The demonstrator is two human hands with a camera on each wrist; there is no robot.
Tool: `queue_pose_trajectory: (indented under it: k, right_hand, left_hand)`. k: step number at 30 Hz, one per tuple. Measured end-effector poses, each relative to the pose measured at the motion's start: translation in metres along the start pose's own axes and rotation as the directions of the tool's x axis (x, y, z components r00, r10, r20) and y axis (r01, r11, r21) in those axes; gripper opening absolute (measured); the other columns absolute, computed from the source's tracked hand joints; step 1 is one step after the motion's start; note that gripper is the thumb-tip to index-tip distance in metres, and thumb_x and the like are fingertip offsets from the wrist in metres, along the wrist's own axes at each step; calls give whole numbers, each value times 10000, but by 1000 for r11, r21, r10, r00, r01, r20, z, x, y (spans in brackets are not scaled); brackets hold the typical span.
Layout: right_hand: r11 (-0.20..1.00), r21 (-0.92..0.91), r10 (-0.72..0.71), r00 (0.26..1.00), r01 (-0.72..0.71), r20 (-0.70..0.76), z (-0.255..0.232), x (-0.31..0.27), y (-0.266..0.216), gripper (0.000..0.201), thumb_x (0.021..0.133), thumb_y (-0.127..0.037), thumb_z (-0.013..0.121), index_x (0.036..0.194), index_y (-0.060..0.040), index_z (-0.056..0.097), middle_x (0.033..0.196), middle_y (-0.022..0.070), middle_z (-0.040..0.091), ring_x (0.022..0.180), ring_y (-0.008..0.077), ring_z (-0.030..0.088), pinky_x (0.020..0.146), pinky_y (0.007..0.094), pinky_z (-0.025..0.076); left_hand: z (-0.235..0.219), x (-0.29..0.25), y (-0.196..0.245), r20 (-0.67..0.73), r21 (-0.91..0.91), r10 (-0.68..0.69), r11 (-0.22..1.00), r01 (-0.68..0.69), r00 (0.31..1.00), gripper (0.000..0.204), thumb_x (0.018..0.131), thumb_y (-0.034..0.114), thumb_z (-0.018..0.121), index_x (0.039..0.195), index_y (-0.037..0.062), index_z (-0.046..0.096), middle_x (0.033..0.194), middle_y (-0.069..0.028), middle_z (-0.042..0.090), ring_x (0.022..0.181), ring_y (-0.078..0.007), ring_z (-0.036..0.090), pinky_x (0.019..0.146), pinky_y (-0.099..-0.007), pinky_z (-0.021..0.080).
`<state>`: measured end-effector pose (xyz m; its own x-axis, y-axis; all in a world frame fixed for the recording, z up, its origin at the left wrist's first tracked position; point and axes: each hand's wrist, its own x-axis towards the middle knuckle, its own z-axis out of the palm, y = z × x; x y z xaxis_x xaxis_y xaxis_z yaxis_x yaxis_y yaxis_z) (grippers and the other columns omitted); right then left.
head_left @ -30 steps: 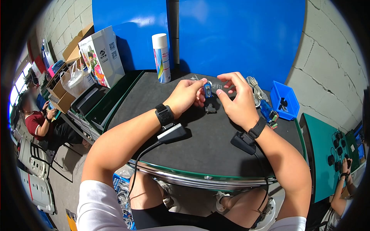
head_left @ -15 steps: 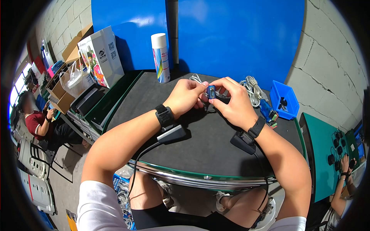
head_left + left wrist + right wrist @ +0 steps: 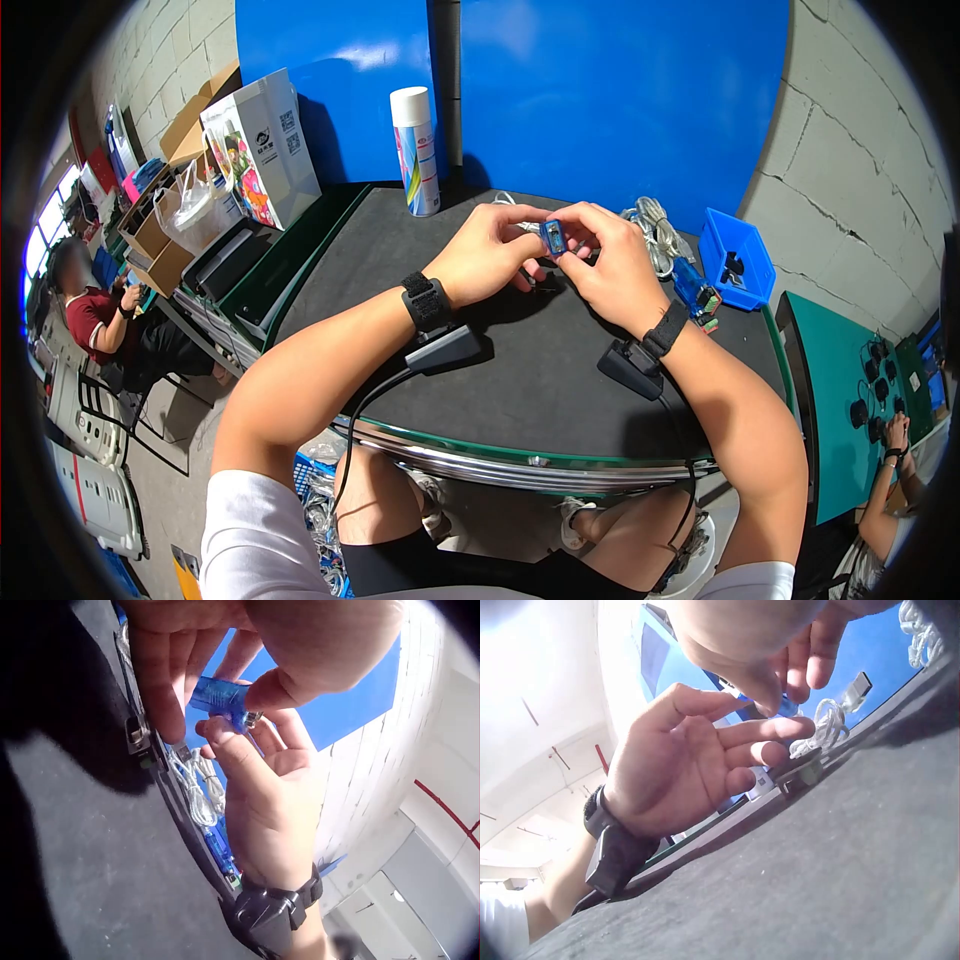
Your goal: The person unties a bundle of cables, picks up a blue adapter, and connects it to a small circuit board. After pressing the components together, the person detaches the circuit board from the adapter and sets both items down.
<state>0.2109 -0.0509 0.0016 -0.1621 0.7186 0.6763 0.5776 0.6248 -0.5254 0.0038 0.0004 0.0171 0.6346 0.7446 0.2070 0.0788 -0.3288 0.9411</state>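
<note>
A translucent blue plug housing (image 3: 553,238) with a metal connector end is held between both hands above the dark mat. My left hand (image 3: 487,250) has its thumb and fingers on its left side. From the right, my right hand (image 3: 615,262) pinches it between thumb and fingers. The left wrist view shows the ribbed blue housing (image 3: 217,696) closer, its metal end beside the left thumb. In the right wrist view, fingers mostly cover the housing. A small dark part with a metal connector (image 3: 136,737) lies on the mat below the hands, largely hidden in the head view.
Coiled pale cables (image 3: 655,235) lie behind the right hand, with blue plug parts (image 3: 693,290) nearby. At the right edge sits a blue bin (image 3: 763,285) holding dark pieces. A spray can (image 3: 415,150) stands at the back left, near a white bag (image 3: 270,140).
My right hand, earlier apart with spread fingers, has moved left and taken hold of the blue plug housing. The housing has shifted slightly right and tilted; the left hand's fingers have changed position on it.
</note>
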Motion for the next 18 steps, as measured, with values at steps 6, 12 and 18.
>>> queue_pose_trajectory:
  k: [6, 12, 18]
  right_hand:
    - [987, 161, 3, 1000, -7, 25, 2, -1, -2, 300, 888, 31, 708, 1187, 11, 714, 1033, 137, 707, 944, 231, 762, 816, 341, 630]
    - [968, 248, -38, 999, 29, 35, 5, -3, 3, 422, 909, 15, 709, 1331, 26, 711, 1123, 173, 738, 920, 244, 777, 841, 339, 644]
    - [997, 13, 75, 989, -77, 125, -6, -2, -11, 427, 928, -17, 706, 1349, 55, 706, 970, 192, 776, 808, 233, 766, 738, 346, 596]
  left_hand:
    - [3, -1, -2, -16, -33, 68, 997, -69, 998, 421, 1033, 121, 608, 1413, -53, 661, 1058, -120, 778, 817, -118, 731, 700, -289, 644]
    - [-1, 1, -4, -23, -8, 45, 999, -45, 999, 445, 1026, 72, 582, 1444, -71, 629, 1075, -101, 757, 884, -124, 740, 748, -307, 667]
    - [0, 1, -3, -37, -16, 34, 999, -34, 999, 434, 1023, 70, 596, 1429, -77, 642, 1067, -106, 760, 887, -124, 741, 754, -309, 666]
